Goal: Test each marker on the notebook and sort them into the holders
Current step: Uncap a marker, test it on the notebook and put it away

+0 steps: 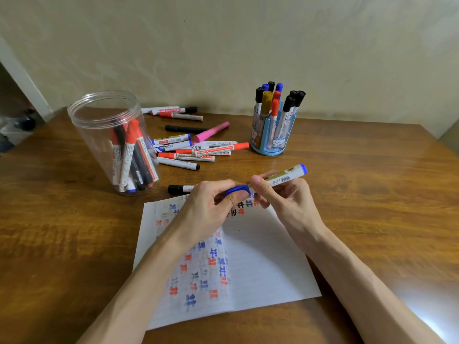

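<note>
the marker (pixel 280 177) lies slanted, its blue end up to the right. it is white with a blue cap (pixel 238 190). the left hand (pixel 211 207) pinches the cap, the right hand (pixel 285 194) grips the body, above the notebook (pixel 260 264).

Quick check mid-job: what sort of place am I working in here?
Likely a home desk or study corner: a wooden table against a plain wall, with a scribbled notebook, loose markers, a clear jar and a blue pen holder on it.
</note>
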The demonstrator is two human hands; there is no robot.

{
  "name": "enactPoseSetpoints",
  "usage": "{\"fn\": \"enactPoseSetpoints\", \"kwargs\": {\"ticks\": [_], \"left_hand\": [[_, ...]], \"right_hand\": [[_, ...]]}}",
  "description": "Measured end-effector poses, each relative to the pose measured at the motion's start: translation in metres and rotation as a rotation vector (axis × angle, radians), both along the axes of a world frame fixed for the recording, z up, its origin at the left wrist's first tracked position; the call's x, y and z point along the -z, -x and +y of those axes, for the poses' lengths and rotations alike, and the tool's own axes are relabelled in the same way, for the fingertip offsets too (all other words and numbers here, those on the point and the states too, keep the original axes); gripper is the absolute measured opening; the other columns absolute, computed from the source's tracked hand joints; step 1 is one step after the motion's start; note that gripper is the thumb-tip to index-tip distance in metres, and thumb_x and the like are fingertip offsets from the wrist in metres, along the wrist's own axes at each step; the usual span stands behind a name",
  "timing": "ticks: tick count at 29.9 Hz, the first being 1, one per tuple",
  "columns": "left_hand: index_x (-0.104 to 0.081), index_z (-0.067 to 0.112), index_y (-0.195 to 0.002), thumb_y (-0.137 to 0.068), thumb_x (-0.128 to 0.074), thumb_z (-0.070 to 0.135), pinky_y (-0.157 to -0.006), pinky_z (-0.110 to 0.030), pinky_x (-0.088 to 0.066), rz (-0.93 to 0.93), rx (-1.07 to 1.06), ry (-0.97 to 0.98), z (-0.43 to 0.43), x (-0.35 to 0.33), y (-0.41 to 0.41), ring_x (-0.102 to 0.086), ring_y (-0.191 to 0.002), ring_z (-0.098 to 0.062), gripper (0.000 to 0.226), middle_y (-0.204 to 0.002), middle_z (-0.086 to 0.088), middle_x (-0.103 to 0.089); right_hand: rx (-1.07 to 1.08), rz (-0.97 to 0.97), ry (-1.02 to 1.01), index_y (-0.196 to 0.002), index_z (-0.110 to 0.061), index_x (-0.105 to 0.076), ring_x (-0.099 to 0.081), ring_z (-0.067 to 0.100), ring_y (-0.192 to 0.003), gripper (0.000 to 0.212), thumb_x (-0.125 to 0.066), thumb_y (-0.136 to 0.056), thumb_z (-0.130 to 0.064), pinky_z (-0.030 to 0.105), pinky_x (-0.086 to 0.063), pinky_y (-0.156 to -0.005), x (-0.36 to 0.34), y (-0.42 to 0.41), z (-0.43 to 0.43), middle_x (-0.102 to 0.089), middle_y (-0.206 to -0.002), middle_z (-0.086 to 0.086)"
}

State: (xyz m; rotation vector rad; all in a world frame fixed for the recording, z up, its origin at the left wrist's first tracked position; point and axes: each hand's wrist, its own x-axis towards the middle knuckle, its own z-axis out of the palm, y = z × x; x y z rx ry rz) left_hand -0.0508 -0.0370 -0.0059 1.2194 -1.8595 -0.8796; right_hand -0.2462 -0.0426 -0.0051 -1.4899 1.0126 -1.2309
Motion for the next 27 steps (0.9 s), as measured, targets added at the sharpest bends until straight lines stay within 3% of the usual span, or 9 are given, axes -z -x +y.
{"fn": "enactPoseSetpoints", "kwargs": {"ticks": [8, 12, 16, 18, 22, 24, 27], "left_hand": [[-0.077, 0.024, -0.107, -0.101, -0.059, 0.038, -0.069, -0.035, -0.051, 0.044, 0.031, -0.060, 0.003, -0.008, 0.001, -0.061, -0.075, -0.016, 0.024, -0.078, -0.002, -0.067], [-0.073, 0.028, -0.105, -0.102, -0.057, 0.038, -0.068, -0.025, -0.054, 0.028, 0.029, -0.080, 0.002, -0.004, -0.002, -0.063, -0.075, -0.008, 0.019, -0.077, 0.007, -0.067], [-0.064, 0.035, -0.111, -0.101, -0.059, 0.039, -0.074, -0.031, -0.057, -0.168, -0.039, 0.032, 0.002, 0.001, -0.004, -0.066, -0.087, -0.007, 0.012, -0.094, 0.017, -0.068], [-0.063, 0.034, -0.116, -0.099, -0.063, 0.035, -0.074, -0.027, -0.058, -0.199, -0.092, 0.108, 0.002, 0.002, -0.004, -0.065, -0.090, -0.003, 0.017, -0.101, 0.017, -0.068], [-0.053, 0.033, -0.131, -0.098, -0.064, 0.026, -0.076, -0.016, -0.055, -0.252, -0.115, 0.149, 0.002, 0.002, -0.001, -0.063, -0.095, 0.001, 0.035, -0.106, 0.016, -0.064], [-0.047, 0.035, -0.129, -0.098, -0.060, 0.035, -0.074, -0.019, -0.055, -0.281, -0.086, 0.136, 0.001, 0.001, 0.001, -0.062, -0.093, 0.001, 0.034, -0.105, 0.015, -0.061], [-0.055, 0.027, -0.118, -0.095, -0.044, 0.054, -0.079, -0.030, -0.055, -0.358, -0.062, 0.118, 0.001, -0.003, 0.004, -0.061, -0.098, -0.006, 0.037, -0.107, 0.009, -0.064]], "right_hand": [[-0.030, -0.009, 0.026, -0.098, -0.002, -0.075, -0.059, 0.019, -0.067, 0.028, -0.072, -0.096, -0.030, 0.030, -0.049, -0.064, 0.001, 0.005, -0.003, -0.068, -0.073, 0.002], [-0.027, 0.003, 0.014, -0.098, -0.004, -0.076, -0.058, 0.017, -0.066, 0.026, -0.071, -0.097, -0.030, 0.029, -0.049, -0.063, 0.003, 0.003, -0.002, -0.067, -0.071, 0.001], [-0.006, -0.074, -0.101, -0.104, -0.008, -0.078, -0.055, 0.014, -0.067, 0.023, -0.075, -0.096, -0.029, 0.025, -0.045, -0.062, 0.009, -0.006, -0.001, -0.067, -0.074, 0.001], [-0.001, -0.113, -0.131, -0.107, -0.011, -0.080, -0.053, 0.016, -0.069, 0.022, -0.076, -0.095, -0.029, 0.027, -0.043, -0.062, 0.010, -0.010, 0.000, -0.067, -0.077, 0.005], [0.058, -0.105, -0.094, -0.103, -0.009, -0.079, -0.053, 0.012, -0.063, 0.018, -0.073, -0.099, -0.026, 0.023, -0.044, -0.058, 0.010, -0.016, 0.000, -0.067, -0.070, -0.003], [0.058, -0.105, -0.093, -0.094, -0.011, -0.078, -0.052, 0.015, -0.060, 0.021, -0.072, -0.099, -0.030, 0.025, -0.043, -0.055, 0.007, -0.016, 0.001, -0.064, -0.067, 0.002], [0.059, -0.067, -0.100, -0.083, -0.008, -0.076, -0.054, 0.022, -0.059, 0.032, -0.072, -0.099, -0.035, 0.031, -0.046, -0.056, 0.003, -0.015, 0.002, -0.063, -0.067, 0.010]]}}
